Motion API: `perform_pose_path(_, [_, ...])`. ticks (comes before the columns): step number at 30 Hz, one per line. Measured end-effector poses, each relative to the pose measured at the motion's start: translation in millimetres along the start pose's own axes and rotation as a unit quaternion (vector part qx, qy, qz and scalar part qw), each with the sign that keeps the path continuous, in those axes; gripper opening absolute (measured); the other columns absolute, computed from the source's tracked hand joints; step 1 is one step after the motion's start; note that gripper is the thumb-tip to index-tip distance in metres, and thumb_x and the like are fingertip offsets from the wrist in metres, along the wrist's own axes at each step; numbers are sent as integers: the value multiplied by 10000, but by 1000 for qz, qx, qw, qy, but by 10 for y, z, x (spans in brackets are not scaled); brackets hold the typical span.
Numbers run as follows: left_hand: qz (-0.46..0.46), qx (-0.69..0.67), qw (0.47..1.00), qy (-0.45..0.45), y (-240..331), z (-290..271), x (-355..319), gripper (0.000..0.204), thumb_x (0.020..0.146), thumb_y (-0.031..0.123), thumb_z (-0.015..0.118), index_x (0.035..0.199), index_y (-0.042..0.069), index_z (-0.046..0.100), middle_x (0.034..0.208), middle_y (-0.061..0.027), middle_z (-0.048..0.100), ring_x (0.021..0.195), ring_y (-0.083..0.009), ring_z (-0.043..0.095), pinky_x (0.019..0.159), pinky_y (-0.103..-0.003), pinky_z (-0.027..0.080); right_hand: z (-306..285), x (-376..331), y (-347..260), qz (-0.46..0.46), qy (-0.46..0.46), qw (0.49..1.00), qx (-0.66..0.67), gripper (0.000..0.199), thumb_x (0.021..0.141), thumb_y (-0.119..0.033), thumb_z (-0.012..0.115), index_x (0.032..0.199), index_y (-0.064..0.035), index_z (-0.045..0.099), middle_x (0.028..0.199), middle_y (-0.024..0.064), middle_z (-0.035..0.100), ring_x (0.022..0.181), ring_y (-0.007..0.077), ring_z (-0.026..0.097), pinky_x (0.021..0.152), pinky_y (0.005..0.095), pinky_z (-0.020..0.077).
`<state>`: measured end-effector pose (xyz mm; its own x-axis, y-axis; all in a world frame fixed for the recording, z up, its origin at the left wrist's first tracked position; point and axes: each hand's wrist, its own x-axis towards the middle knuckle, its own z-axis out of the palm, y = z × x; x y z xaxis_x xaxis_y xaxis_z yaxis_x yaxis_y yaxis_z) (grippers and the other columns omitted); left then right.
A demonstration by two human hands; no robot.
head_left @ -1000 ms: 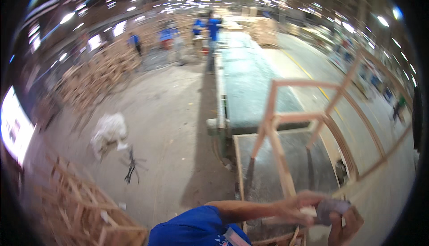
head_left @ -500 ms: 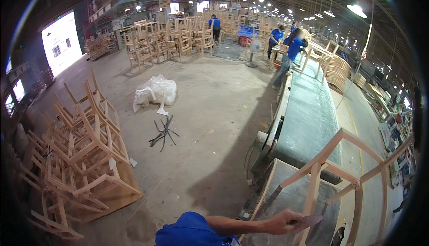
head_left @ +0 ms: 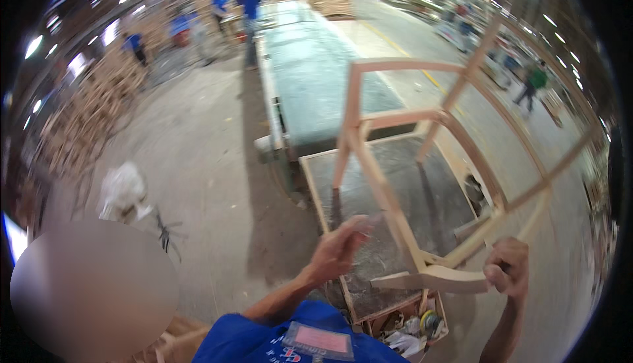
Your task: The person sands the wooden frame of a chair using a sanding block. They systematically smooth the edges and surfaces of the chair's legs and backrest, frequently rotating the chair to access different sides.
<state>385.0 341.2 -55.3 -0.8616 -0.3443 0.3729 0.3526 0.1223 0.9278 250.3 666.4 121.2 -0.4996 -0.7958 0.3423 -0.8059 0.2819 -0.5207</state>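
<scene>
Well, far out to the left of the left fingers, on the floor, lies a white bag (head_left: 124, 191); whatever it holds is hidden, and black strips (head_left: 168, 234) lie beside it. The left hand (head_left: 339, 247) has its fingers closed around a small greyish pad (head_left: 374, 219), blurred, its tip poking out beyond them. That loose edge could catch on wood or slip out, I judge, if the pinch is slack.

Just right of those fingers stands the wooden chair frame (head_left: 388, 205), its feet on the dark-topped bench (head_left: 397, 173). A sideways push from one hand could make it skid or tip, since little appears to brace it. Below and between both hands, at the bench's near end, an open wooden box (head_left: 444, 317) holds a round tool with a yellow-green rim (head_left: 432, 322) and white crumpled material (head_left: 405, 342); a dropped pad might land in there.

Rightmost, the right hand (head_left: 508, 265) has curled fingers at the end of the frame's curved near rail (head_left: 455, 280); I cannot tell whether they grip it. If they merely touch, the frame could swing away under pressure.
</scene>
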Motion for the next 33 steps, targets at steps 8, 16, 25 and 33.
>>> perform_pose_path(8, [14, 55, 998, -29, -204, -279, 977, 309, 989, 17, 557, 1292, 31, 612, 1020, -130, 708, 894, -165, 685, 773, -295, 543, 65, -339, -305, 105, 82, 979, -154, 348, 718, -370, 775, 651, -82, 591, 592, 39, 529, 579, 266, 534, 771, 377, 460])
perform_pose_path(16, [74, 39, 984, -159, -455, -639, 1803, 286, 1039, 118, 482, 1248, 23, 652, 1179, -106, 687, 863, -153, 644, 714, -302, 543, 566, -302, -639, 529, 482, 677, 171, 590, 828, -356, 769, 1182, 68, 563, 1021, 177, 647, 938, 246, 668, 864, 351, 519])
perform_pose_path(25, [32, 28, 957, -286, -794, -950, 2143, 282, 1033, 143, 503, 1206, -21, 652, 997, -134, 709, 809, -196, 686, 739, -336, 580, 399, -166, -864, 614, 448, 613, 216, 270, 836, -141, 710, 1011, 15, 576, 857, 72, 621, 685, 169, 661, 610, 308, 559])
perform_pose_path(33, [13, 10, 961, -277, -953, -1152, 2262, 292, 1036, 178, 511, 1188, -34, 643, 965, -144, 716, 786, -194, 689, 718, -338, 582, -74, -139, 100, 579, 500, 561, 317, 292, 873, -206, 755, 992, -23, 561, 798, 37, 576, 577, 71, 548, 460, 179, 503])
